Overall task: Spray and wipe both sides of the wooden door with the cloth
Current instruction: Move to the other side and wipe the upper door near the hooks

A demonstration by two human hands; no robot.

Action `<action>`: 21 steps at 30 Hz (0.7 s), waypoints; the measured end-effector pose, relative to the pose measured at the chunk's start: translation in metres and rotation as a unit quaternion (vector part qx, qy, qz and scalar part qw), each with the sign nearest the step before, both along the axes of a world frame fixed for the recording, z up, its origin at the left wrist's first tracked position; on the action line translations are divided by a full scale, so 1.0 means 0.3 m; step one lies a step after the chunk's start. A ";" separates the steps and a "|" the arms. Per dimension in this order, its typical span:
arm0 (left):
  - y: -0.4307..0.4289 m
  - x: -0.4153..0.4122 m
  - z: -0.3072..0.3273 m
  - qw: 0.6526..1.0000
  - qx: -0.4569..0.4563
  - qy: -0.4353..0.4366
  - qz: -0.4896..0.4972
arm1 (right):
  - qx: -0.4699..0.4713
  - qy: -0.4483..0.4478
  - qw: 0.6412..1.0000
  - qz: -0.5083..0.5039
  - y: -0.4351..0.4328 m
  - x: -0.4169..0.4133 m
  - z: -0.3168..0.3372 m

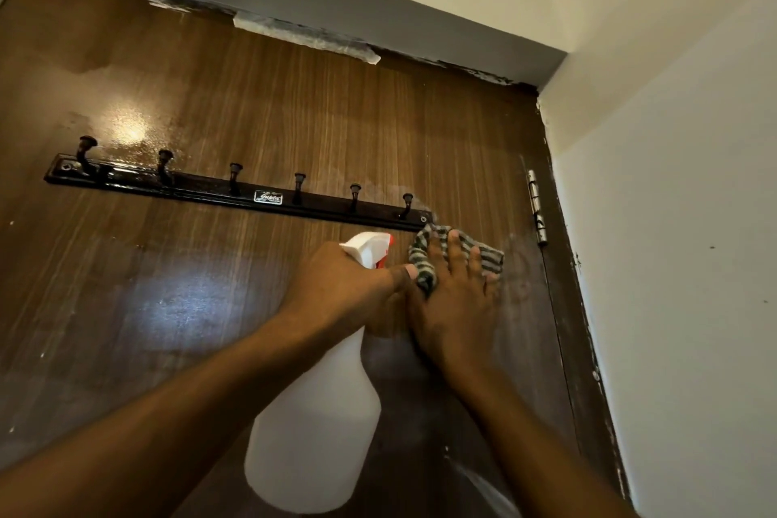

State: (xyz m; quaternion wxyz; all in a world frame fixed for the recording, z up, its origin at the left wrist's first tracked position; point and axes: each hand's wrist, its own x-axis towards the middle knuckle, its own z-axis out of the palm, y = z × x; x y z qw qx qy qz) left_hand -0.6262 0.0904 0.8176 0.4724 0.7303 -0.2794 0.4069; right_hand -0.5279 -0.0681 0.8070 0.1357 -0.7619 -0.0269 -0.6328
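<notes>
The brown wooden door [252, 105] fills most of the view, with wet glossy patches on its left half. My left hand [349, 290] grips the neck of a white spray bottle [315, 425] with a red-tipped trigger head, held close to the door. My right hand [454, 307] presses a grey striped cloth [487, 254] flat against the door with spread fingers, just below the right end of the hook rail. Part of the cloth is hidden under my fingers.
A dark rail [235, 196] with several hooks is screwed across the door. A metal hinge [538, 206] sits on the door's right edge beside the dark frame. A white wall [681, 265] stands close on the right. Peeling tape runs along the door's top edge [307, 34].
</notes>
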 end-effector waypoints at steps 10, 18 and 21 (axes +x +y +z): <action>-0.027 0.010 -0.028 0.999 -0.039 0.035 -0.001 | -0.049 -0.090 0.995 0.000 -0.173 0.038 -0.002; -0.038 -0.005 0.030 0.993 -0.087 0.011 0.078 | -0.232 0.026 0.972 0.042 -0.374 -0.021 0.356; 0.001 0.001 0.049 0.994 -0.090 0.014 0.059 | -0.367 0.069 0.927 0.001 -0.376 -0.073 0.513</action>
